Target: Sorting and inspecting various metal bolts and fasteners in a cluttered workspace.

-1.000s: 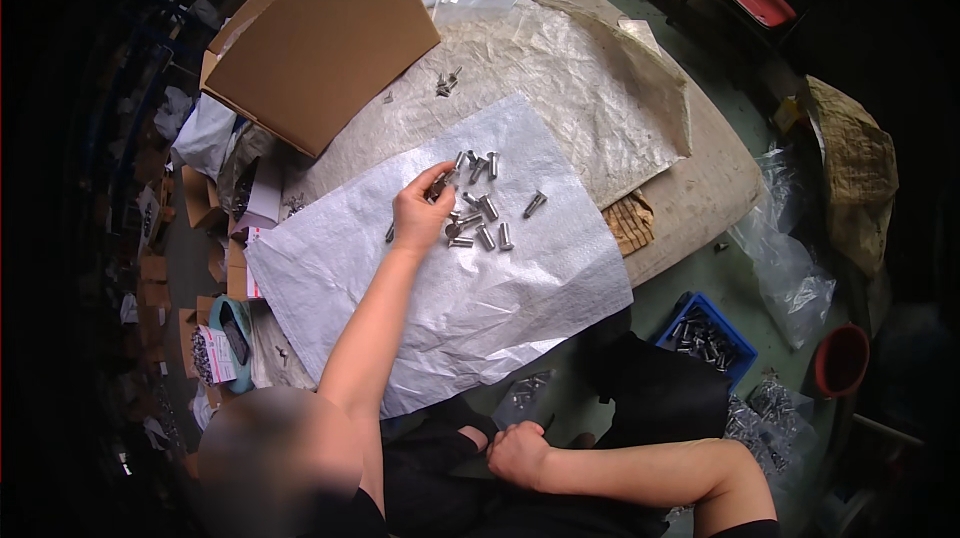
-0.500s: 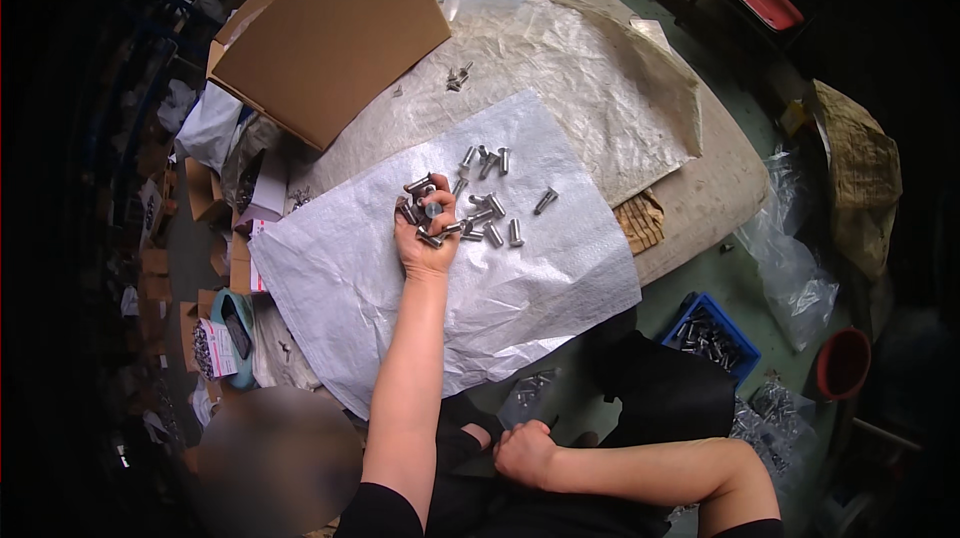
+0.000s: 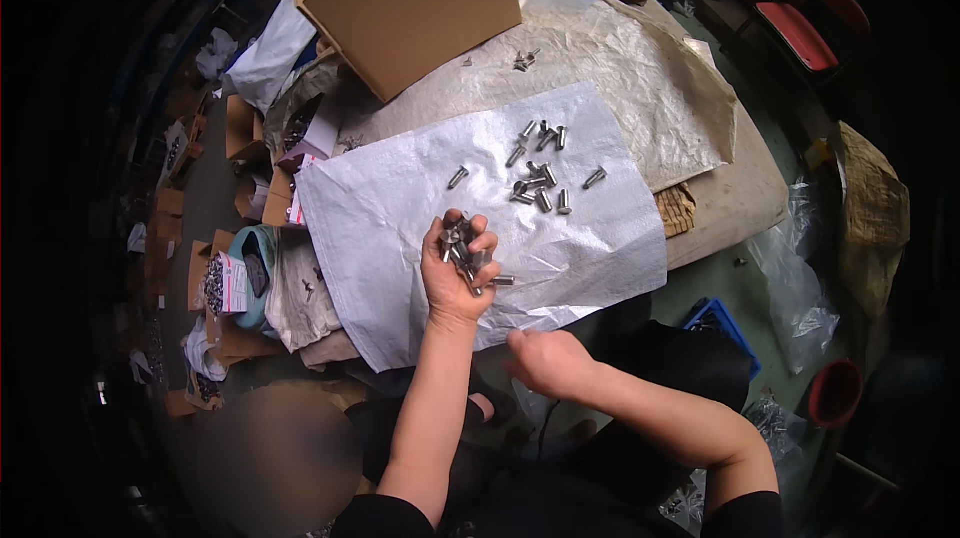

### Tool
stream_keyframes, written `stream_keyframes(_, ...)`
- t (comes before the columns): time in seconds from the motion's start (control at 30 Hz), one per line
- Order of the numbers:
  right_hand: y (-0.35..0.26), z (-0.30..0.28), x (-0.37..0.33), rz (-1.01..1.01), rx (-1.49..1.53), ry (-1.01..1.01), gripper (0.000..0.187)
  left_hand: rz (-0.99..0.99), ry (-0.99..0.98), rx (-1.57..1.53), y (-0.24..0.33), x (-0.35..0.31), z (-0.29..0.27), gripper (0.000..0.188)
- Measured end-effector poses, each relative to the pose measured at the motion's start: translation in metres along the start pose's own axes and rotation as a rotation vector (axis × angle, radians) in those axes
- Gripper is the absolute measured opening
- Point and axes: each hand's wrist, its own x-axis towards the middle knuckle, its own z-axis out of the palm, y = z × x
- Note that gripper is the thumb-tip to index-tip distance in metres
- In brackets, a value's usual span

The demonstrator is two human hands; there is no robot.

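Observation:
Palm up over the white woven sheet (image 3: 370,238), my left hand (image 3: 458,263) is closed around a handful of metal fasteners (image 3: 462,250). They are shiny cylinders with flared heads, like rivets. One pokes out past the fingers on the right side. My right hand (image 3: 552,364) is curled closed by the sheet's near edge, back upward; its inner side is hidden. Beyond the left hand, several loose fasteners (image 3: 540,178) lie in a loose group on the sheet. A single fastener (image 3: 458,178) rests apart from them, to the left.
A large cardboard box (image 3: 420,8) stands at the table's far left. A few small metal parts (image 3: 525,60) lie on the beige cover (image 3: 630,78). Small open cartons (image 3: 245,128) line the left side. On the floor at right are a blue bin (image 3: 728,323) and a red bucket (image 3: 834,393).
My left hand has drawn back toward me with its handful, leaving one fastener behind on the sheet. My right hand has risen toward the sheet's near edge. The view has shifted.

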Motion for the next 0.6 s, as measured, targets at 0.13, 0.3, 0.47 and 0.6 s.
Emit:
stream_keyframes(0.13, -0.015, -0.021, 0.006, 0.037, 0.700, 0.086, 0.035, 0.156, 0.065, -0.037, -0.010, -0.070, 0.003, 0.024)
stream_keyframes(0.3, -0.051, 0.026, -0.017, -0.053, 1.327, 0.141, 0.022, 0.348, 0.251, -0.139, -0.024, -0.140, -0.002, 0.025)
stream_keyframes(0.47, -0.098, 0.065, -0.046, -0.021, 1.484, 0.318, 0.021, 0.336, 0.291, -0.298, -0.028, -0.183, -0.006, 0.024)
stream_keyframes(0.6, -0.106, 0.062, -0.058, -0.292, 0.868, 0.488, 0.017, 0.241, 0.223, -0.353, -0.034, -0.202, -0.008, 0.023)
